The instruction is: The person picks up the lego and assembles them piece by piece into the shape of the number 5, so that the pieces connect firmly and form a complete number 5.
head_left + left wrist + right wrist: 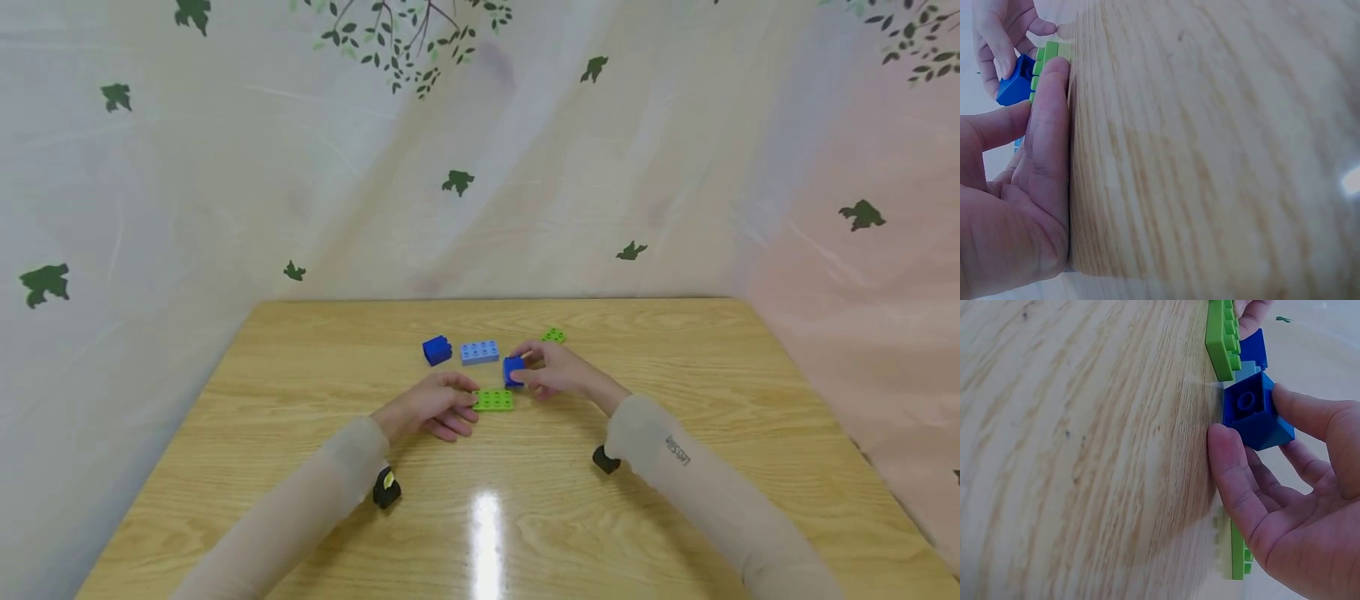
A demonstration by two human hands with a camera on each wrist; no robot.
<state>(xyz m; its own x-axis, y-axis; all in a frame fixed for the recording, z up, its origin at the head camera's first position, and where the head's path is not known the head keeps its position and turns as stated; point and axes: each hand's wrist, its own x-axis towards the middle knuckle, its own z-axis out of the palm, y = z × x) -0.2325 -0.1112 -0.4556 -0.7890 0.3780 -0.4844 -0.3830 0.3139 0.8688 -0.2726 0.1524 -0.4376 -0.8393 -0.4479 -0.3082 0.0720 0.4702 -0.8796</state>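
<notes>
My left hand [441,406] is at the left end of a flat lime-green studded building plate [495,400], its thumb and a finger pinching that end as it lies on the table. Just beyond the plate's right end, my right hand [557,369] pinches a dark blue building brick [513,372] between thumb and fingers. In the right wrist view this blue brick [1263,425] is tilted, its hollow underside with a round tube facing the camera. The left wrist view puts the blue brick [1015,84] close to the green plate [1044,57]; contact is unclear.
Behind the hands lie a light blue brick [480,353] and a second dark blue brick [437,351] on its side. A smaller lime-green plate [554,335] sits past my right hand. The wooden table [315,350] meets a leaf-printed cloth [360,217] at its back.
</notes>
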